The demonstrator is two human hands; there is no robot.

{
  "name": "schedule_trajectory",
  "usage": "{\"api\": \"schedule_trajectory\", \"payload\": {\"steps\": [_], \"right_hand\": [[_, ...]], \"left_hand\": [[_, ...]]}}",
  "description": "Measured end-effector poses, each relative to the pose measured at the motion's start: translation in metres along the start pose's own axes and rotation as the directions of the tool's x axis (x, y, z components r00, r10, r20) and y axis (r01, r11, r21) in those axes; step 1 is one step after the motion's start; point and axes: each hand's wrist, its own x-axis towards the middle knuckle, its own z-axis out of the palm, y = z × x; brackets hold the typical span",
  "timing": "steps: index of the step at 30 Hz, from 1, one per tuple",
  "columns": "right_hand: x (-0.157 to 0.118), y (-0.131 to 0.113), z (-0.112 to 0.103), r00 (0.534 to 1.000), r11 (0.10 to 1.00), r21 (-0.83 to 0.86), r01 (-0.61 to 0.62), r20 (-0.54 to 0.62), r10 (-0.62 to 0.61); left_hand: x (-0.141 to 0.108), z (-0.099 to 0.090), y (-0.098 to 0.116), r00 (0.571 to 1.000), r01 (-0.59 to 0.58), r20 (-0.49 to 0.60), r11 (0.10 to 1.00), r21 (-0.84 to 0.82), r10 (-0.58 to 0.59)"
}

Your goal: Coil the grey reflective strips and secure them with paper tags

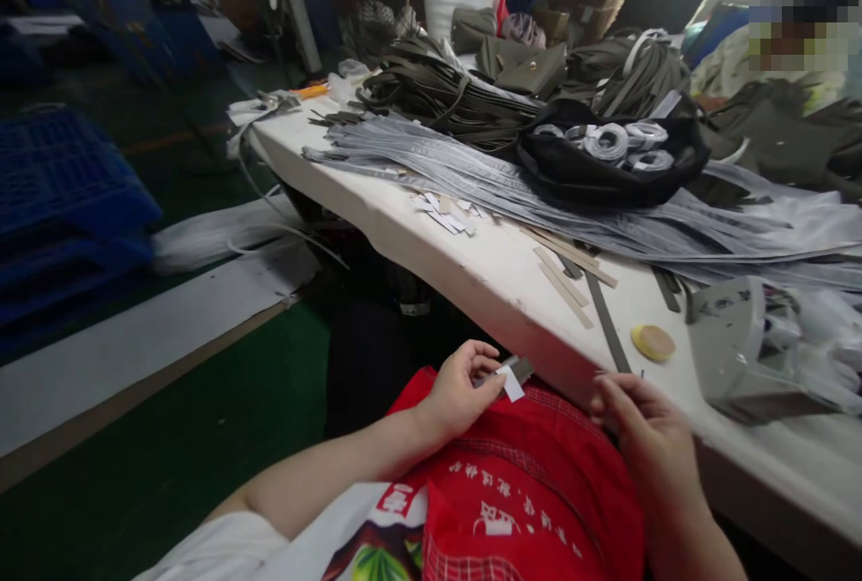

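Observation:
Just above the red apron, my left hand is closed on a short grey-green strip with a small white piece lying across it. My right hand is raised at the table's near edge, its fingers curled together and somewhat blurred; whether anything is between them cannot be made out. Past it on the white table are a round yellow disc, a long dark strip and beige strips. Small white pieces are scattered farther back.
Long grey strips and dark strap bundles cover the far side. A black bag holds white rolls. At the right stands a white container. Blue pallets are on the left. A person is at the upper right.

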Motion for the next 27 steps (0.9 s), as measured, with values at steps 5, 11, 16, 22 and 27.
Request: {"api": "schedule_trajectory", "payload": {"steps": [5, 11, 16, 22, 27], "right_hand": [[-0.013, -0.016, 0.061, 0.901, 0.995, 0.068, -0.075, 0.432, 0.039], [-0.009, -0.002, 0.072, 0.855, 0.988, 0.042, -0.149, 0.508, 0.107], [-0.007, 0.009, 0.076, 0.861, 0.982, -0.027, -0.187, 0.478, 0.177], [-0.004, 0.017, 0.084, 0.861, 0.972, -0.051, -0.229, 0.456, 0.226], [-0.001, 0.029, 0.09, 0.772, 0.96, 0.016, -0.278, 0.599, 0.214]], "left_hand": [[-0.005, -0.004, 0.004, 0.995, -0.069, -0.065, 0.997, 0.045, 0.072], [-0.005, -0.008, 0.006, 0.988, -0.073, -0.135, 0.996, 0.041, 0.078], [-0.003, -0.008, 0.007, 0.987, -0.06, -0.149, 0.998, 0.03, 0.063], [-0.001, -0.005, 0.005, 0.988, -0.019, -0.155, 0.99, -0.14, -0.003], [0.001, -0.01, 0.002, 0.985, -0.019, -0.172, 0.999, -0.028, 0.014]]}}
